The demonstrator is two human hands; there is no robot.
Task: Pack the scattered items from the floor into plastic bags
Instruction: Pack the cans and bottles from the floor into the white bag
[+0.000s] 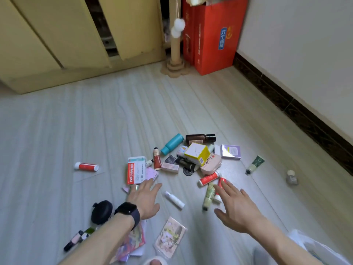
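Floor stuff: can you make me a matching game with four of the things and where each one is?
Things
1. teal bottle
2. yellow box
3. black round case
4. small jar

Places
a. right beside the watch
b. in the middle of the heap, next to the pink case
c. all alone, farthest to the right
d. lying next to the brown bottle

Pairs: 1-d, 2-b, 3-a, 4-c
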